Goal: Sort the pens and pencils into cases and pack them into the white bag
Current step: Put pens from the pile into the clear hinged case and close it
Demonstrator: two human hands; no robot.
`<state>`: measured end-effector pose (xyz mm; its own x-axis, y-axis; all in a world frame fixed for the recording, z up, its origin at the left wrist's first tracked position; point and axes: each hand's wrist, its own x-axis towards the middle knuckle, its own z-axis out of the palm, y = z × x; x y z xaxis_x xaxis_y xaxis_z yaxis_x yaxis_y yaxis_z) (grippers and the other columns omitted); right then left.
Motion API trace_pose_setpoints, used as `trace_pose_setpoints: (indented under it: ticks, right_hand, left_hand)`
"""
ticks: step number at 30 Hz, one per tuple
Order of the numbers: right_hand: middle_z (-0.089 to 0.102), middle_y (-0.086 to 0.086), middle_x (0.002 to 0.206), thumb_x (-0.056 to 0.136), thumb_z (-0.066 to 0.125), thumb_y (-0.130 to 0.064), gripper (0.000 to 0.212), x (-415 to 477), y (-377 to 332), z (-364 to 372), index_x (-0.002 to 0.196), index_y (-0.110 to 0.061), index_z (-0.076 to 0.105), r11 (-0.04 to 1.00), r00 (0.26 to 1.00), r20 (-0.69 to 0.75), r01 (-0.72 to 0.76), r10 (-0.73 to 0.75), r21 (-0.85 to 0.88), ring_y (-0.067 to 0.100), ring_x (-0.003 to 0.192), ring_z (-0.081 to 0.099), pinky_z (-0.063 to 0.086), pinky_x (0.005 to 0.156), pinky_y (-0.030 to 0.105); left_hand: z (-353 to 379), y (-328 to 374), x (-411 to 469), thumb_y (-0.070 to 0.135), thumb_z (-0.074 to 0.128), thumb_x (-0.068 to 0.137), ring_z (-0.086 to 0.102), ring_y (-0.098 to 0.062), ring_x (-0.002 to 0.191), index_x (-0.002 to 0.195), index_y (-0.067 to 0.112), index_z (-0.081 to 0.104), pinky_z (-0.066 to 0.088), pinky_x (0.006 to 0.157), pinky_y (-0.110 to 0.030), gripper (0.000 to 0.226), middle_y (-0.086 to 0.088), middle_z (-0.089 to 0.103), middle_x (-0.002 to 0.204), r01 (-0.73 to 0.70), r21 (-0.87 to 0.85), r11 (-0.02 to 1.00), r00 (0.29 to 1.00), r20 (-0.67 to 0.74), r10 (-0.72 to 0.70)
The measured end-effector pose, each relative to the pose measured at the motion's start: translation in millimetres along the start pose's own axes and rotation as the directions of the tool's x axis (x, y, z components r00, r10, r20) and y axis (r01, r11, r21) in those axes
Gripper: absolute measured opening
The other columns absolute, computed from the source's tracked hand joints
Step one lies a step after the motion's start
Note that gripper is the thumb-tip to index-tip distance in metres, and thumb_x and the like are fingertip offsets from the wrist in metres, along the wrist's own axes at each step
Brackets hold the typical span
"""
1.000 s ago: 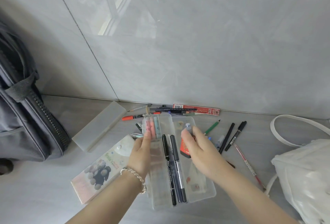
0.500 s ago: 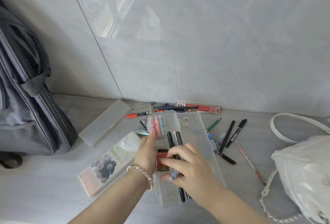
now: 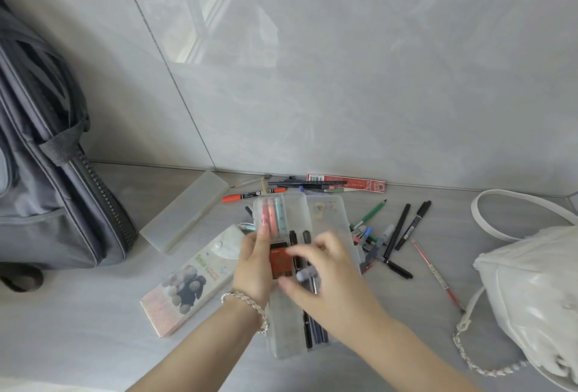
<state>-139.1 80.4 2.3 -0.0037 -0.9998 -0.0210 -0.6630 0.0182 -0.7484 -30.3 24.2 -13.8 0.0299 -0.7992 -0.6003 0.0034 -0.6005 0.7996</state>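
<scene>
Partly under blurred right hand [image 3: 328,282], pens [image 3: 308,330] in clear case [image 3: 283,329]; grip unclear

Glossy tiles [image 3: 375,79] behind, catching reflections. The surface [image 3: 93,313] is matt grey. The open case [image 3: 295,213] is frosted, translucent plastic (a little scuffed) — the grey bag [image 3: 37,172] matt woven cloth, the white bag [image 3: 531,282] shiny, leather-like, creased.
</scene>
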Motion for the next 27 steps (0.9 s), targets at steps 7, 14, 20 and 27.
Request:
trace_pose_setpoints:
  ticks: [7,14,20,27]
  right_hand:
    - [0.035,-0.01,0.097,0.089,0.026,-0.056,0.048,-6,-12,8,0.11,-0.023,0.053,0.996,0.993,-0.078,-0.087,0.088,0.01,0.004,0.085,0.045,0.03,0.079,0.005]
    - [0.042,-0.004,0.108,0.096,0.044,-0.028,0.032,1,-17,16,0.126,-0.018,0.044,0.996,0.982,0.186,0.031,-0.014,-0.087,0.009,0.09,0.053,0.04,0.078,0.024]
    - [0.05,0.0,0.097,0.083,0.054,-0.033,0.03,1,-2,20,0.102,-0.012,0.062,0.951,0.967,0.199,0.202,-0.156,-0.232,0.019,0.08,0.055,0.049,0.065,0.03]
    - [0.062,-0.004,0.103,0.078,0.046,-0.034,0.037,5,22,31,0.108,-0.017,0.056,0.79,0.841,0.291,0.533,-0.456,-0.304,0.013,0.093,0.054,0.049,0.078,0.023]
  left_hand:
    - [-12,-5,24,0.062,0.042,0.083,0.061,-0.033,0.104,0.095,0.026,0.049,0.049,0.092,-0.054,0.039,-0.014,0.063,0.108,0.107,-0.157,0.982,0.974,-0.182,-0.135]
    - [-11,3,19,0.052,0.043,0.089,0.061,-0.034,0.105,0.082,0.027,0.048,0.046,0.096,-0.054,0.027,-0.012,0.063,0.098,0.105,-0.194,0.975,0.971,-0.192,-0.143]
    - [-17,-1,23,0.056,0.04,0.088,0.061,-0.032,0.104,0.1,0.025,0.051,0.046,0.097,-0.051,0.034,-0.013,0.064,0.111,0.061,-0.119,0.991,0.974,-0.21,-0.085]
    - [-18,-5,31,0.061,0.041,0.082,0.06,-0.034,0.106,0.102,0.021,0.055,0.042,0.099,-0.054,0.046,-0.013,0.065,0.108,0.097,-0.068,0.993,0.969,-0.221,-0.11]
